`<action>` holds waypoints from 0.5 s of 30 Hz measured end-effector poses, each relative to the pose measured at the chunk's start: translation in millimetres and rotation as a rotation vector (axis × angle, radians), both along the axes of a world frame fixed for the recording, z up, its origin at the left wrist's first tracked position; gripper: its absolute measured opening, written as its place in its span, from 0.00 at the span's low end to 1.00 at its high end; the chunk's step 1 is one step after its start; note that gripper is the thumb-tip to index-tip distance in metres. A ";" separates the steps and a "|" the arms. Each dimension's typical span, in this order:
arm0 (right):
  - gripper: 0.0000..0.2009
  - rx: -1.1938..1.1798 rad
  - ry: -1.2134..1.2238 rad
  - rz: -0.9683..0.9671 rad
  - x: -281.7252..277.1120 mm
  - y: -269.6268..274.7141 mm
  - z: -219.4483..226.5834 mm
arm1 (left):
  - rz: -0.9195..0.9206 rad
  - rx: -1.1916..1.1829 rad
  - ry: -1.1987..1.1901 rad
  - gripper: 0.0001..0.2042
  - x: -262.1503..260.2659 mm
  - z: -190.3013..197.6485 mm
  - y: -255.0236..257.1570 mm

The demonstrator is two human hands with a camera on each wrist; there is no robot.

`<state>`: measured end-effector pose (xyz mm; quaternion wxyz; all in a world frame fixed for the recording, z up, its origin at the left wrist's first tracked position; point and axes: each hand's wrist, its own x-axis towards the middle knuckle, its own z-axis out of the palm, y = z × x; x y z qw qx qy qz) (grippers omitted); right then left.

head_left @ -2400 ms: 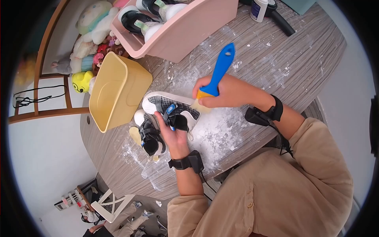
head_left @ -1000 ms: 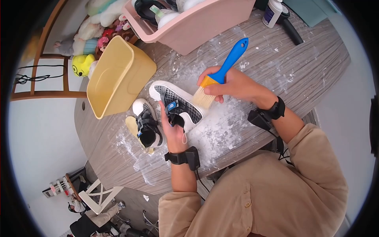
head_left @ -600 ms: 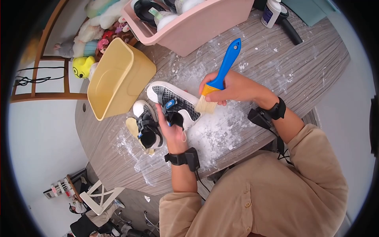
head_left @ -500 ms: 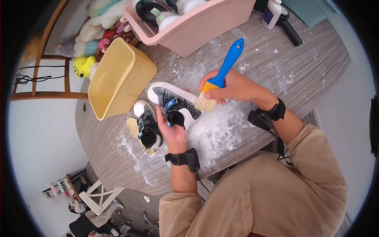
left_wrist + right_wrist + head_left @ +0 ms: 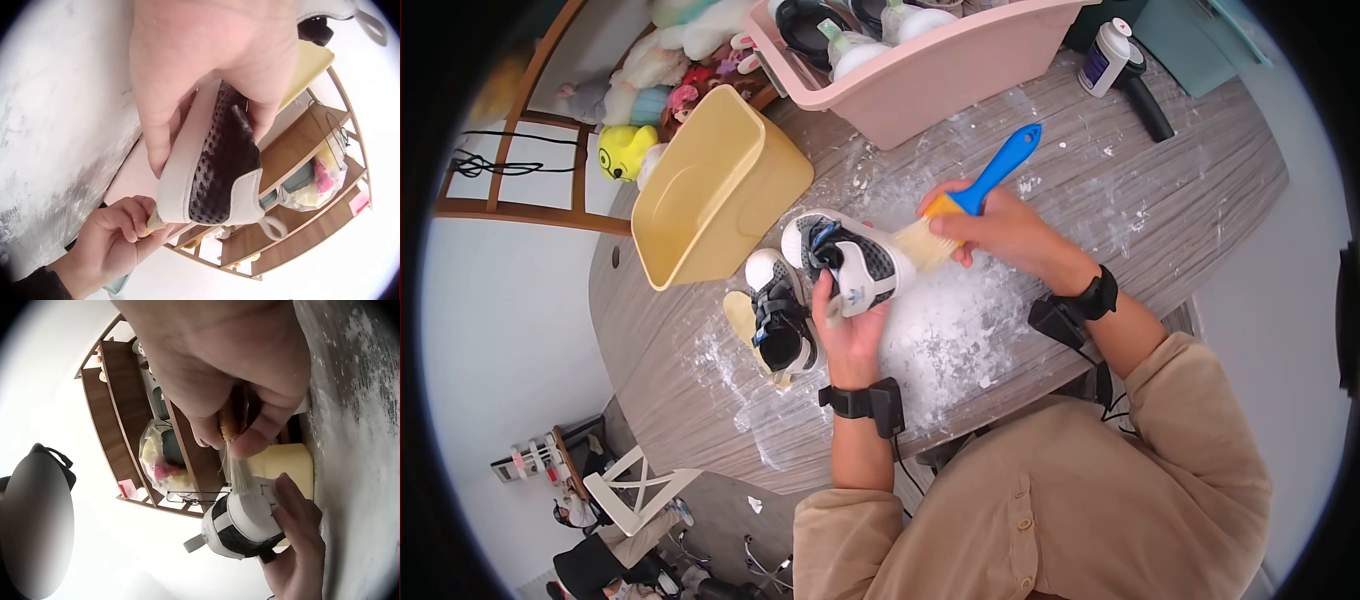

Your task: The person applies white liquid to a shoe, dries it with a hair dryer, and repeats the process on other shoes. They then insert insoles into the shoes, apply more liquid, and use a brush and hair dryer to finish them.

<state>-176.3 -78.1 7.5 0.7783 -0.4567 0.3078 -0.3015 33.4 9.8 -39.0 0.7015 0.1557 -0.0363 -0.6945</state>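
Observation:
My left hand (image 5: 855,335) grips a small black-and-white sneaker (image 5: 880,265) above the table, its heel and pull loop turned toward me. In the left wrist view the fingers wrap the sneaker's (image 5: 215,162) white sole and mesh side. My right hand (image 5: 1010,230) pinches a paintbrush (image 5: 1003,165) with a blue handle near its yellow ferrule. The pale bristles (image 5: 240,478) meet the white sole in the right wrist view. A matching sneaker (image 5: 780,325) stands on the table left of my left hand, beside a pale yellow insole-shaped piece (image 5: 740,312).
White powder (image 5: 945,340) and flakes cover the table below my hands. A yellow bin (image 5: 775,180) and a pink bin (image 5: 940,90) holding more shoes stand at the back. A white bottle (image 5: 1104,60), a black-handled object (image 5: 1148,108) and a teal box (image 5: 1190,55) sit far right.
The left hand has turned the sneaker so its heel now faces me and its opening is tipped away. The brush has stayed at the sole, its handle leaning farther right.

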 end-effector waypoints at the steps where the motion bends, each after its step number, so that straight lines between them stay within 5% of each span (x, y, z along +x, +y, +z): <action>1: 0.14 -0.007 0.009 0.042 0.4 1.4 -0.5 | 0.025 0.020 0.044 0.24 1.0 -2.5 -0.9; 2: 0.14 -0.014 0.017 0.083 0.7 3.2 -1.3 | 0.012 0.009 0.168 0.22 2.4 -3.1 -0.5; 6: 0.14 -0.037 0.029 0.175 -5.3 -1.5 0.1 | 0.021 0.040 -0.017 0.22 0.5 5.0 0.1; 12: 0.10 -0.023 -0.027 0.037 3.5 1.4 -4.3 | 0.019 0.047 -0.015 0.22 0.7 0.5 -2.8; 15: 0.09 -0.175 0.180 0.303 6.0 6.0 -2.8 | 0.024 0.014 -0.062 0.21 3.1 1.9 -3.3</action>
